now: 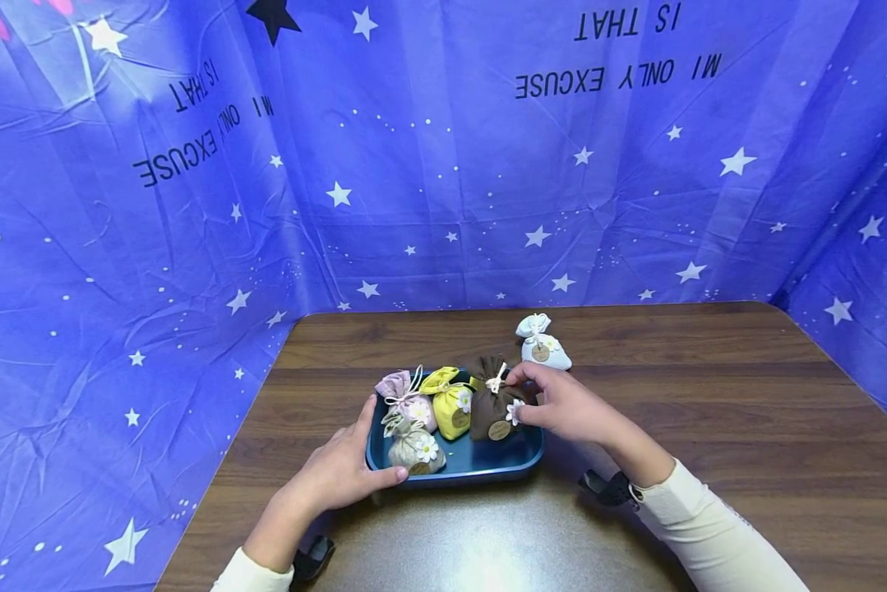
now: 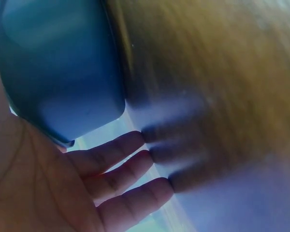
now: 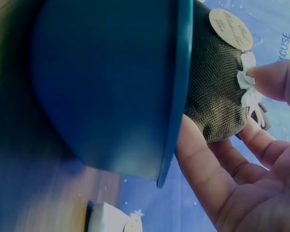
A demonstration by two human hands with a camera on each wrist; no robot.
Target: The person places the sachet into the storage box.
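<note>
A dark teal tray (image 1: 480, 467) on the table holds several small drawstring sachets. My left hand (image 1: 343, 469) rests against its left side, thumb along the front rim; in the left wrist view three fairly straight fingers (image 2: 135, 203) reach down beside the tray wall. At the tray's right end my right hand (image 1: 561, 403) grips a brown sachet (image 1: 491, 411), which has a white flower and a round tag. The right wrist view shows the thumb on the flower and fingers behind the woven cloth (image 3: 215, 92). Left of it stands a yellow sachet (image 1: 450, 415).
A pink sachet (image 1: 399, 386) and a grey-beige sachet (image 1: 409, 452) sit in the tray's left part. Behind the right hand, a white sachet (image 1: 547, 349) lies on the wooden table (image 1: 709, 395). Blue star-printed cloth (image 1: 450, 205) hangs around the table.
</note>
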